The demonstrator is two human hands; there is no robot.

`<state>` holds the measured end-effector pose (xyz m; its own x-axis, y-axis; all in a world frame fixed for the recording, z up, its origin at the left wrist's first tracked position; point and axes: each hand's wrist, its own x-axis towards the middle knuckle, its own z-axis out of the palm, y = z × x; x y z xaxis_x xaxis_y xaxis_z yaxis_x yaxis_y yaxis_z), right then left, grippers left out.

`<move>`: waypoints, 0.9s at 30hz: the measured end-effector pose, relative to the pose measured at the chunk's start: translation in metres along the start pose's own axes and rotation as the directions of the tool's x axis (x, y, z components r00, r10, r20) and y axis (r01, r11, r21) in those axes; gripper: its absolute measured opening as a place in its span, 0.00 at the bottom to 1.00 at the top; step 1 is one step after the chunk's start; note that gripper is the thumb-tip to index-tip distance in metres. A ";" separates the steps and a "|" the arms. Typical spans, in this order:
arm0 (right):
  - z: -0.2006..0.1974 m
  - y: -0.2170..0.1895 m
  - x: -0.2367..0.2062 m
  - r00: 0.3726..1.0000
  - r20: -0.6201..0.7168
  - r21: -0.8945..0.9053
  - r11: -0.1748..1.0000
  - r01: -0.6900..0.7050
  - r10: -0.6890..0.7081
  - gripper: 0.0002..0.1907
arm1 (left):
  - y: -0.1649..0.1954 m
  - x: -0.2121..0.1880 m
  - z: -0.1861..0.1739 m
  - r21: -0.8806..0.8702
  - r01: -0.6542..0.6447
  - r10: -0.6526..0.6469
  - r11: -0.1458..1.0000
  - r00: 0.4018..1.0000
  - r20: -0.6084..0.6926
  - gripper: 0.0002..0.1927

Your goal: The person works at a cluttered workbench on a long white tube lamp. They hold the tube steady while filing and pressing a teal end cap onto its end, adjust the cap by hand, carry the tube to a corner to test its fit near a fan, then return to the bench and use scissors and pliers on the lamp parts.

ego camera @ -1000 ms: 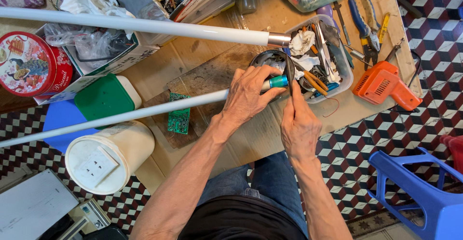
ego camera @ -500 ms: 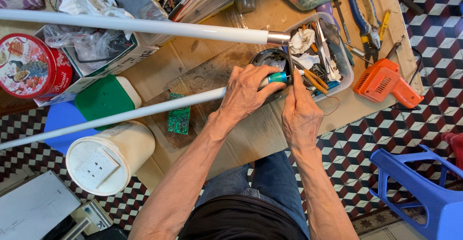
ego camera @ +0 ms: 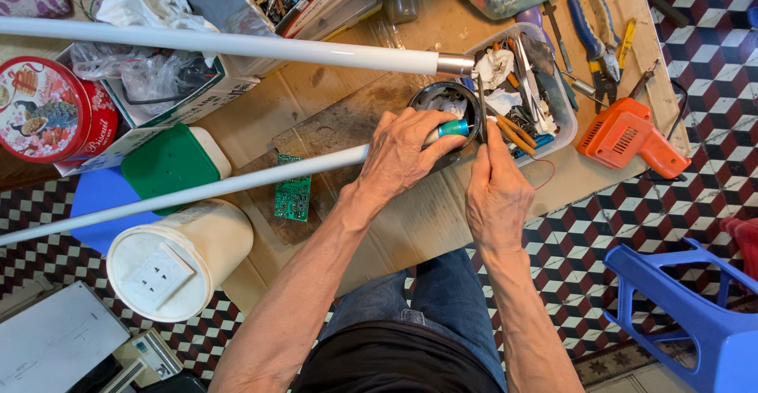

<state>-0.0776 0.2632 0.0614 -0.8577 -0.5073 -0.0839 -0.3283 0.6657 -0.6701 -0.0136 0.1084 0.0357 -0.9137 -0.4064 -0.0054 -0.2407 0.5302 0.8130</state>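
Lower tube [ego camera: 237,184]: long white tube slanting across the table, its teal end cap [ego camera: 453,128] at the middle, right by a dark round tin [ego camera: 442,97].
Left hand [ego camera: 407,152]: clamped around the tube just behind the cap, pinning it down.
Right hand [ego camera: 496,191]: fingers pinched together on a thin tool or wire at the cap; the tip is too small to make out.
Doing it well: I'd say hold the tube dead steady, work the tip gently, no twisting on the glass.
White bucket [ego camera: 178,259]: off the table's near left corner, a square socket plate on its lid.
Green-lidded tub [ego camera: 175,160]: at the near left edge.
Red tin [ego camera: 47,109]: round, pictures on the lid, left edge.
Open carton [ego camera: 170,93]: left side, stuffed with clear bags.
Circuit board [ego camera: 293,195]: small, green, under the tube.
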 end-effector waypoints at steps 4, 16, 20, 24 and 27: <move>-0.013 -0.001 -0.029 1.000 -0.015 0.026 0.999 0.028 -0.028 0.20 | -0.003 0.002 0.000 0.001 -0.003 0.003 1.000 1.000 0.024 0.16; -0.007 -0.002 -0.020 0.988 0.033 -0.027 0.988 -0.153 0.154 0.21 | -0.008 0.000 -0.001 -0.047 -0.045 0.046 0.998 0.999 0.025 0.16; 0.000 0.001 -0.022 0.990 -0.049 -0.009 0.992 0.129 -0.130 0.20 | -0.008 0.000 0.000 -0.040 -0.035 0.037 0.999 0.998 0.044 0.16; 0.009 0.010 0.000 0.981 -0.077 -0.012 0.984 0.177 -0.178 0.19 | -0.007 0.001 -0.002 -0.063 -0.008 0.012 0.998 0.998 0.062 0.17; 0.000 0.009 -0.005 0.995 -0.070 0.021 0.997 0.078 -0.077 0.19 | -0.006 0.002 -0.003 -0.077 -0.034 0.036 0.996 0.999 0.031 0.17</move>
<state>-0.0761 0.2721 0.0556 -0.8555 -0.5175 0.0195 -0.3863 0.6126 -0.6896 -0.0130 0.1018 0.0328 -0.9314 -0.3640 0.0063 -0.1838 0.4851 0.8550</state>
